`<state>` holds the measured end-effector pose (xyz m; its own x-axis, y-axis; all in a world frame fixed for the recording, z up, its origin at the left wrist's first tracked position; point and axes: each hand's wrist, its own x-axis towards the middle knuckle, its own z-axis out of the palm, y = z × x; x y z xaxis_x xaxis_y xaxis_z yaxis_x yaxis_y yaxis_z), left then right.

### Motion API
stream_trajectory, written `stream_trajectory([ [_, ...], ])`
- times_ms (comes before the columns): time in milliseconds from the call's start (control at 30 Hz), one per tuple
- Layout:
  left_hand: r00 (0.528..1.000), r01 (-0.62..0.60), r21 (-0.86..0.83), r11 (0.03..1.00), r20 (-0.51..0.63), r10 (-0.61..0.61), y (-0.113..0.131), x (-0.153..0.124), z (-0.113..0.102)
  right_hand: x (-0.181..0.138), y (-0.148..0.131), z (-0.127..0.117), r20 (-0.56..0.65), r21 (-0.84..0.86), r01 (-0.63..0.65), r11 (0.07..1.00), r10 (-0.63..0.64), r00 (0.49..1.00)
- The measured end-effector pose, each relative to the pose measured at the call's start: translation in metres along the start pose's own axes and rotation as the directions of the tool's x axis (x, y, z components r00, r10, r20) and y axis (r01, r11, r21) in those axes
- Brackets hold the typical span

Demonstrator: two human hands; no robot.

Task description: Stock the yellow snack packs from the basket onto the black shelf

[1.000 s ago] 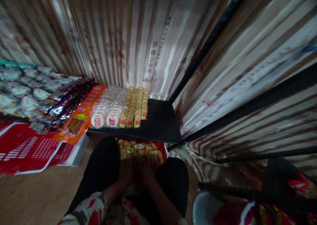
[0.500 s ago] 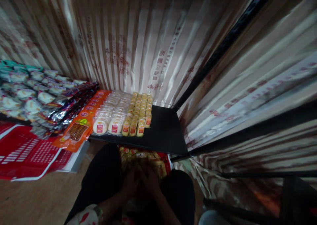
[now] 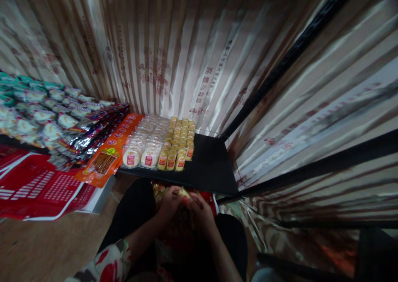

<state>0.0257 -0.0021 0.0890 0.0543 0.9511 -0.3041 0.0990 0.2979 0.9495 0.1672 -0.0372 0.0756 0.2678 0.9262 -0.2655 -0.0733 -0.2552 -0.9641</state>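
By the black shelf lay a red bag. Over it, the left hand and right hand had their grip closed on a small yellow pack between them. A soft, even pinch seemed best, to keep it from squashing.

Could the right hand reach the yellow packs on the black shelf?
Probably yes: the right hand is near the shelf, and nothing visible blocks the yellow packs from the front.

Curtain characters, package labels, none clearly readable
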Motion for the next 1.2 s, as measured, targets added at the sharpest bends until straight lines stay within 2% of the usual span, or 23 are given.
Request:
stream_trajectory([
  [133, 0.996, 0.013, -0.228, 0.974, -0.078, -0.031, 0.013, 0.004, 0.004, -0.001, -0.02, 0.004, -0.025, 0.106, -0.016, 0.994, 0.019, 1.0],
  [233, 0.997, 0.022, -0.363, 0.932, -0.059, -0.046, 0.022, 0.004, 0.006, -0.002, -0.035, 0.007, -0.062, 0.154, -0.014, 0.988, 0.024, 0.998],
  [400, 0.995, 0.026, -0.361, 0.932, -0.084, -0.061, 0.042, 0.005, 0.004, -0.006, -0.048, 0.011, -0.031, 0.183, -0.023, 0.983, 0.029, 0.999],
  [500, 0.988, 0.06, -0.398, 0.915, -0.105, -0.11, 0.051, 0.004, 0.005, -0.007, -0.048, 0.013, -0.088, 0.234, 0.04, 0.971, -0.02, 0.996],
  [733, 0.964, 0.151, -0.625, 0.766, -0.08, -0.255, 0.047, -0.006, 0.026, 0.0, -0.043, 0.023, -0.201, 0.337, 0.108, 0.935, -0.04, 0.979],
  [833, 0.969, 0.173, -0.603, 0.778, -0.036, -0.244, 0.043, -0.005, 0.034, 0.006, -0.046, 0.026, -0.213, 0.29, 0.136, 0.947, -0.075, 0.974],
  [967, 0.971, 0.219, -0.498, 0.839, 0.029, -0.236, 0.038, 0.001, 0.036, 0.031, -0.057, 0.022, -0.236, 0.099, 0.203, 0.974, -0.175, 0.956],
  [1067, 0.98, 0.181, -0.429, 0.885, 0.007, -0.197, 0.038, 0.005, 0.036, 0.059, -0.065, 0.018, -0.264, -0.02, 0.278, 0.96, -0.273, 0.925],
  [1200, 0.997, 0.079, -0.365, 0.928, 0.02, -0.077, 0.046, 0.012, 0.04, 0.092, -0.068, 0.021, -0.181, -0.081, 0.32, 0.944, -0.329, 0.927],
])
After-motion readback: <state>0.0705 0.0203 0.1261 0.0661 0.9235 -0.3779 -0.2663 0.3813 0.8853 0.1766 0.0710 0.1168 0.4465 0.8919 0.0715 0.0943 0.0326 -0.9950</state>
